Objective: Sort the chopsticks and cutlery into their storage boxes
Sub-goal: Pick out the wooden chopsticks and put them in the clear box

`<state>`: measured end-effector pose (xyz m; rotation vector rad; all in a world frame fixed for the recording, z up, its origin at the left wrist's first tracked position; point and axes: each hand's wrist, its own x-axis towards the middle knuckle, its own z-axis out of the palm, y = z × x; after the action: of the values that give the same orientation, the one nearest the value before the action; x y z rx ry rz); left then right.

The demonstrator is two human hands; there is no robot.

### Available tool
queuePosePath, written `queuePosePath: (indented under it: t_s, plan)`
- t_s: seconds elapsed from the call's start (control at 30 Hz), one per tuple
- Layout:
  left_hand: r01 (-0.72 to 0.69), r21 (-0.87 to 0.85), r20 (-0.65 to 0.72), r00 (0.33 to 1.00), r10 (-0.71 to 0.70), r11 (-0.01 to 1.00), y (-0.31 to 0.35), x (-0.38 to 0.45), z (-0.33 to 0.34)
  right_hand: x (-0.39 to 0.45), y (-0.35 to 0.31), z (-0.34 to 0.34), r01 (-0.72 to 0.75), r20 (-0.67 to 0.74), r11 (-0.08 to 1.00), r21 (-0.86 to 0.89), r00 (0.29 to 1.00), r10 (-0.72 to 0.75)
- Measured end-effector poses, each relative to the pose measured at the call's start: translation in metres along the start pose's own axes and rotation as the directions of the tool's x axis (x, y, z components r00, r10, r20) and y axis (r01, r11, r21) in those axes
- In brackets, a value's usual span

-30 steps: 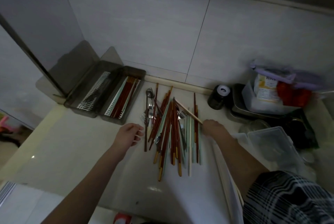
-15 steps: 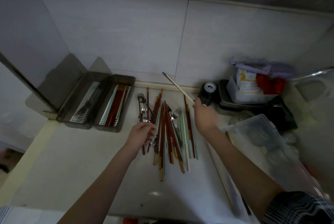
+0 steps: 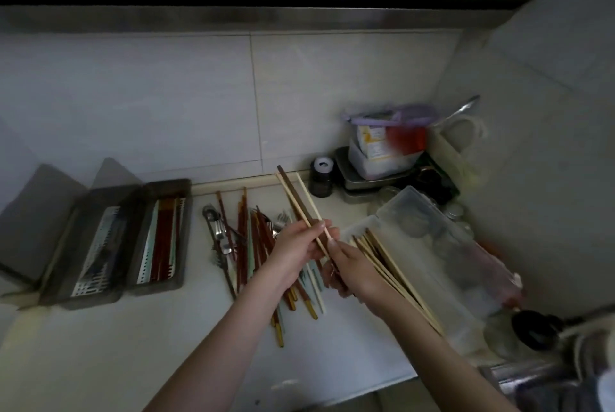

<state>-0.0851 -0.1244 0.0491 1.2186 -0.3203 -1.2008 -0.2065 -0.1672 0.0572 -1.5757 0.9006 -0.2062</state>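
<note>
Over the middle of the counter [image 3: 109, 355], both hands are busy with the pale wooden chopsticks [image 3: 301, 208]. Left hand [image 3: 293, 255] is pinched around a few of them low on the shafts, tips sticking up toward the wall, one of the sticks looking darker brown. Right hand [image 3: 352, 272] is closed around a bigger bundle of pale chopsticks [image 3: 396, 275] that runs back along the forearm.

Handling-wise these look like nothing to worry about: light, stiff, not fragile. They probably slide against each other though, so I'd grip near the middle and keep them squared up, otherwise one fans out.

Under the hands, the unsorted pile [image 3: 263, 255] lies loose on the counter: reddish-brown chopsticks, a few mint green ones, plus metal forks and spoons [image 3: 218, 232] on its left edge.

Containers: two dark storage boxes sit side by side at the left, lids propped open. The right box [image 3: 163, 238] already has reddish-brown and a couple of mint chopsticks on its perforated tray. The left box [image 3: 90, 252] holds something dark, too dim to tell. A clear plastic container [image 3: 432, 245] sits just right of the hands.
</note>
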Motion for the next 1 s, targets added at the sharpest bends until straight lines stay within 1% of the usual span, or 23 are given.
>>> queuePosePath:
  t_s: [0.1, 0.2, 0.23, 0.27, 0.3, 0.33, 0.37, 0.4, 0.47, 0.57, 0.63, 0.67, 0.7, 0.73, 0.8, 0.83, 0.87, 0.9, 0.93, 1.0]
  plan:
    - [0.034, 0.051, 0.011, 0.999, -0.034, 0.998, -0.007, -0.001, 0.016, -0.014, 0.006, -0.008, 0.022, -0.122, 1.0, -0.014, 0.992, -0.023]
    - [0.084, 0.01, 0.009, 0.996, -0.084, 0.996, -0.015, -0.001, 0.032, -0.024, 0.019, -0.021, -0.015, -0.282, 1.0, 0.028, 0.959, 0.022]
    - [0.114, -0.018, -0.007, 0.993, -0.114, 0.993, -0.016, 0.001, 0.036, -0.027, 0.027, -0.029, -0.034, -0.355, 0.999, 0.0, 0.934, 0.032]
    - [0.144, -0.05, -0.026, 0.989, -0.145, 0.988, -0.016, 0.002, 0.038, -0.03, 0.036, -0.04, -0.06, -0.431, 0.994, -0.094, 0.902, 0.013]
    - [0.165, -0.066, -0.047, 0.985, -0.168, 0.984, -0.016, 0.004, 0.04, -0.033, 0.047, -0.052, -0.094, -0.483, 0.966, -0.24, 0.875, -0.035]
    - [0.172, -0.058, -0.07, 0.982, -0.176, 0.983, -0.016, 0.005, 0.041, -0.038, 0.057, -0.064, -0.145, -0.499, 0.909, -0.391, 0.863, -0.077]
    - [0.17, -0.031, -0.088, 0.981, -0.172, 0.985, -0.017, 0.005, 0.042, -0.043, 0.066, -0.074, -0.212, -0.502, 0.834, -0.509, 0.86, -0.088]
    - [0.165, -0.003, -0.093, 0.982, -0.165, 0.986, -0.018, 0.005, 0.044, -0.047, 0.073, -0.082, -0.277, -0.506, 0.771, -0.574, 0.86, -0.068]
    - [0.162, 0.03, -0.078, 0.984, -0.16, 0.986, -0.023, 0.003, 0.048, -0.05, 0.082, -0.089, -0.364, -0.495, 0.675, -0.642, 0.869, -0.002]
    - [0.186, 0.049, -0.041, 0.982, -0.184, 0.981, -0.031, 0.001, 0.052, -0.046, 0.083, -0.086, -0.421, -0.45, 0.542, -0.728, 0.889, 0.086]
    - [0.205, 0.044, -0.007, 0.979, -0.205, 0.978, -0.034, 0.002, 0.051, -0.039, 0.08, -0.08, -0.411, -0.412, 0.53, -0.742, 0.903, 0.123]
    - [0.206, 0.049, 0.009, 0.978, -0.207, 0.977, -0.035, 0.001, 0.051, -0.036, 0.078, -0.079, -0.381, -0.382, 0.559, -0.736, 0.916, 0.122]
    - [0.2, 0.059, 0.022, 0.979, -0.202, 0.978, -0.034, 0.001, 0.051, -0.034, 0.074, -0.077, -0.337, -0.356, 0.619, -0.709, 0.929, 0.098]
    - [0.195, 0.066, 0.038, 0.979, -0.198, 0.979, -0.034, 0.001, 0.051, -0.032, 0.07, -0.077, -0.283, -0.35, 0.704, -0.651, 0.935, 0.053]
    - [0.197, 0.087, 0.09, 0.975, -0.205, 0.977, -0.034, -0.001, 0.053, -0.033, 0.059, -0.073, -0.13, -0.392, 0.871, -0.473, 0.917, -0.076]
    - [0.205, 0.11, 0.127, 0.968, -0.218, 0.973, -0.035, -0.002, 0.055, -0.033, 0.053, -0.069, -0.045, -0.408, 0.935, -0.351, 0.907, -0.109]
    - [0.212, 0.137, 0.164, 0.959, -0.233, 0.968, -0.037, -0.004, 0.058, -0.034, 0.048, -0.065, 0.021, -0.398, 0.977, -0.211, 0.911, -0.106]
    - [0.215, 0.166, 0.196, 0.949, -0.246, 0.962, -0.04, -0.007, 0.061, -0.034, 0.044, -0.061, 0.058, -0.378, 0.996, -0.069, 0.922, -0.08]
    - [0.214, 0.196, 0.22, 0.941, -0.256, 0.957, -0.043, -0.009, 0.065, -0.033, 0.043, -0.057, 0.071, -0.369, 0.997, 0.035, 0.928, -0.053]
    - [0.224, 0.237, 0.247, 0.927, -0.282, 0.945, -0.048, -0.013, 0.07, -0.029, 0.044, -0.052, 0.039, -0.388, 0.989, 0.14, 0.921, 0.018]
